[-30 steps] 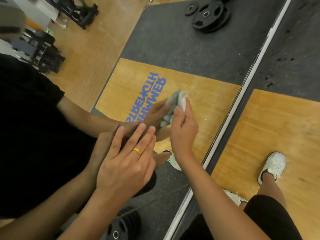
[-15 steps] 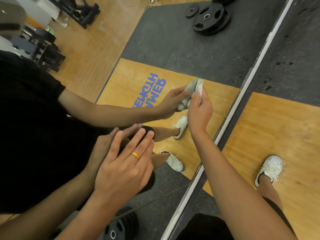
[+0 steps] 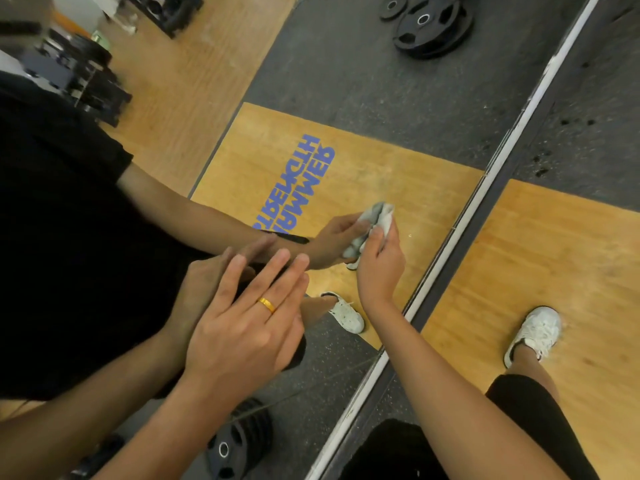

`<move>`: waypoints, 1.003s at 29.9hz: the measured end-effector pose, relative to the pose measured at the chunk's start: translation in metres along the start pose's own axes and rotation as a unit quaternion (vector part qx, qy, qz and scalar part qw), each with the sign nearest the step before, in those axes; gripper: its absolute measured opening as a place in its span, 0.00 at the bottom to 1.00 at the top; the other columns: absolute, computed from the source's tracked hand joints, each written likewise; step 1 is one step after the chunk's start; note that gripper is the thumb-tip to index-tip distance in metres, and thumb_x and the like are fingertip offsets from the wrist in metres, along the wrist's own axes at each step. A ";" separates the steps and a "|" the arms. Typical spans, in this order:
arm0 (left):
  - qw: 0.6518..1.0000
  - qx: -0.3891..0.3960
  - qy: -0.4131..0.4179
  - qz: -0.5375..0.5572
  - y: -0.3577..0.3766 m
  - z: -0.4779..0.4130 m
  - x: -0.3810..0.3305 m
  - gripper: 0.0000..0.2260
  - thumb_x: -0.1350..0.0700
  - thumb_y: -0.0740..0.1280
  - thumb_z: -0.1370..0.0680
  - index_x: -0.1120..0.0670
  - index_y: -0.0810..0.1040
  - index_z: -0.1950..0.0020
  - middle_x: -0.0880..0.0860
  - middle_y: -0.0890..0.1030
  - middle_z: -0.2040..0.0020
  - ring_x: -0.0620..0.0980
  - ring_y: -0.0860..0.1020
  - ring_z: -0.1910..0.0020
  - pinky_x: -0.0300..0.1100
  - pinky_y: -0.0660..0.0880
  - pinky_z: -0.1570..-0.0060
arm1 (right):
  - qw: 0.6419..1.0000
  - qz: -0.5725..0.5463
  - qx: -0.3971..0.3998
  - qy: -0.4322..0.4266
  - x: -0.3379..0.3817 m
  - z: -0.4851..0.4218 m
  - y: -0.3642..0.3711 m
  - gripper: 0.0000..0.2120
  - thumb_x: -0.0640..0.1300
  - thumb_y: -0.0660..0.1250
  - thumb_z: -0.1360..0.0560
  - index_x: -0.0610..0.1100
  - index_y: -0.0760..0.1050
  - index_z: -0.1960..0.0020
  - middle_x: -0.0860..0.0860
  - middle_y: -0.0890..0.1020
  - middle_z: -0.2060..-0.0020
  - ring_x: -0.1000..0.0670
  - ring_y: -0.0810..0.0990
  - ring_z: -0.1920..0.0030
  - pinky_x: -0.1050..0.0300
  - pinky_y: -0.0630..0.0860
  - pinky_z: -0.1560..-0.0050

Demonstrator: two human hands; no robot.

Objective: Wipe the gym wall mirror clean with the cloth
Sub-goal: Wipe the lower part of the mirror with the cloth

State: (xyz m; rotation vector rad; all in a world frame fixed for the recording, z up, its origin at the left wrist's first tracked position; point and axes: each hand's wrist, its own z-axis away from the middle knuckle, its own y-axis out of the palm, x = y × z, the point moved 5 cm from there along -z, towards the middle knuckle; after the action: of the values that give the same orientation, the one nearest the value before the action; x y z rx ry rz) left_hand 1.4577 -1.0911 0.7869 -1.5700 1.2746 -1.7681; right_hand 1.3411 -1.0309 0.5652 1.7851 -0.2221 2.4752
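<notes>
The wall mirror (image 3: 346,98) fills the left and middle of the view, down to its white bottom frame strip (image 3: 485,181). My right hand (image 3: 379,268) grips a crumpled grey-white cloth (image 3: 382,218) and holds it against the glass low down, near the frame. My left hand (image 3: 242,323), with a gold ring on it, lies flat on the glass with straight fingers. Both hands are doubled by their reflections.
The real floor lies right of the frame: a wooden platform (image 3: 554,271) and black rubber matting (image 3: 588,109). My white shoe (image 3: 535,334) stands on the wood. Reflected in the glass are weight plates (image 3: 433,26), a dumbbell rack (image 3: 86,81) and blue mirrored lettering (image 3: 298,181).
My right hand with the cloth went up and to the right along the glass, then came back down toward the frame. My left hand stayed flat in place.
</notes>
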 end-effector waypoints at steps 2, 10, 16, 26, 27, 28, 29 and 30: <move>0.999 -0.008 -0.022 0.044 -0.005 -0.001 0.000 0.16 0.57 0.65 0.20 0.60 0.83 0.35 0.56 0.74 0.26 0.55 0.71 0.25 0.59 0.58 0.22 | 1.000 -0.017 0.010 -0.012 0.016 0.001 -0.001 0.26 0.54 0.52 0.16 0.47 0.68 0.22 0.46 0.85 0.46 0.46 0.84 0.49 0.46 0.81 0.50; 0.989 0.028 -0.004 0.143 0.005 -0.026 -0.018 0.18 0.58 0.64 0.20 0.62 0.81 0.33 0.57 0.72 0.24 0.56 0.69 0.23 0.56 0.60 0.22 | 0.985 -0.036 0.052 -0.162 0.071 -0.010 -0.006 0.22 0.48 0.56 0.14 0.45 0.66 0.20 0.51 0.78 0.29 0.50 0.79 0.33 0.54 0.77 0.36; 0.985 -0.009 0.023 0.168 0.018 -0.072 -0.011 0.18 0.60 0.64 0.20 0.61 0.80 0.31 0.57 0.75 0.26 0.57 0.70 0.24 0.58 0.66 0.25 | 0.996 0.011 0.062 -0.060 0.027 -0.032 -0.017 0.21 0.45 0.58 0.13 0.47 0.67 0.20 0.48 0.84 0.38 0.51 0.81 0.44 0.66 0.70 0.52; 0.999 0.034 0.023 -0.024 0.045 -0.082 -0.013 0.19 0.56 0.60 0.18 0.59 0.78 0.29 0.57 0.75 0.26 0.57 0.71 0.24 0.57 0.58 0.22 | 0.976 -0.116 0.030 -0.182 0.127 -0.074 -0.019 0.21 0.44 0.59 0.14 0.41 0.68 0.22 0.48 0.78 0.29 0.70 0.72 0.36 0.65 0.72 0.36; 0.998 0.038 0.022 -0.033 0.046 -0.082 -0.013 0.19 0.56 0.59 0.17 0.59 0.78 0.29 0.58 0.74 0.26 0.57 0.70 0.24 0.57 0.57 0.21 | 0.974 -0.103 0.027 -0.201 0.130 -0.080 -0.019 0.21 0.44 0.59 0.14 0.41 0.68 0.22 0.48 0.79 0.30 0.66 0.74 0.37 0.63 0.74 0.38; 0.998 0.043 0.022 -0.037 0.047 -0.082 -0.014 0.20 0.55 0.58 0.17 0.59 0.78 0.28 0.58 0.74 0.25 0.58 0.70 0.24 0.57 0.56 0.21 | 0.971 -0.087 0.026 -0.219 0.128 -0.085 -0.019 0.21 0.45 0.59 0.14 0.40 0.68 0.22 0.47 0.79 0.31 0.62 0.76 0.37 0.63 0.75 0.38; 0.998 0.047 0.023 -0.040 0.047 -0.081 -0.014 0.20 0.55 0.58 0.17 0.59 0.77 0.28 0.58 0.73 0.25 0.58 0.69 0.23 0.57 0.55 0.21 | 0.971 -0.073 0.026 -0.228 0.123 -0.090 -0.020 0.21 0.45 0.58 0.14 0.40 0.68 0.22 0.46 0.79 0.30 0.59 0.77 0.35 0.64 0.75 0.38; 0.997 0.049 0.023 -0.046 0.048 -0.080 -0.014 0.20 0.55 0.59 0.17 0.59 0.77 0.28 0.58 0.73 0.25 0.57 0.69 0.23 0.57 0.55 0.21 | 0.973 -0.062 0.023 -0.221 0.116 -0.095 -0.020 0.21 0.45 0.58 0.14 0.40 0.69 0.22 0.46 0.78 0.30 0.55 0.77 0.34 0.63 0.75 0.37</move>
State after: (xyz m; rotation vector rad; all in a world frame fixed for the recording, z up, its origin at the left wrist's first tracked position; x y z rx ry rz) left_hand 1.3746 -1.0751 0.7452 -1.5634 1.1335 -1.9041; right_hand 1.2184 -0.9974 0.6467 2.2727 -0.0745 1.9884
